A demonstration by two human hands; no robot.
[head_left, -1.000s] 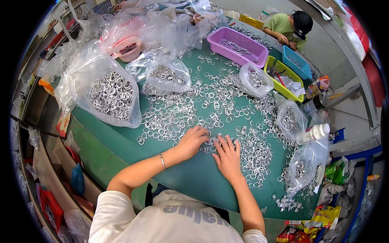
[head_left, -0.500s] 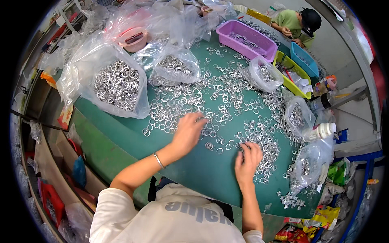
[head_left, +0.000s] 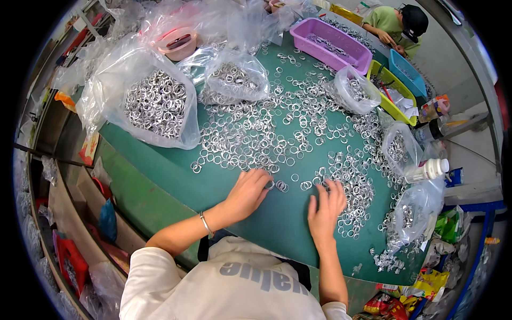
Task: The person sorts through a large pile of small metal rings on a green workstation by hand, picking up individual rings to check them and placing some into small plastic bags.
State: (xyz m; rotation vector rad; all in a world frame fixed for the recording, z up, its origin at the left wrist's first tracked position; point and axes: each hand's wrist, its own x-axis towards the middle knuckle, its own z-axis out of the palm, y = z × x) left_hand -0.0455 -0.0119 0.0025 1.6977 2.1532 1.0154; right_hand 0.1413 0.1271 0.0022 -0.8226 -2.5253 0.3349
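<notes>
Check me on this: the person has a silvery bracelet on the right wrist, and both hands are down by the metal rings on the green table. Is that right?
Not quite: the head view shows the silvery bracelet on the left wrist, not the right. The left hand and right hand are indeed by the metal rings on the green table.

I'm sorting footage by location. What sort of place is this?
Probably a small workshop handling metal parts: loose metal rings lie across a green table, a large clear bag holds many more, and a co-worker sits or stands at the far side.
</notes>
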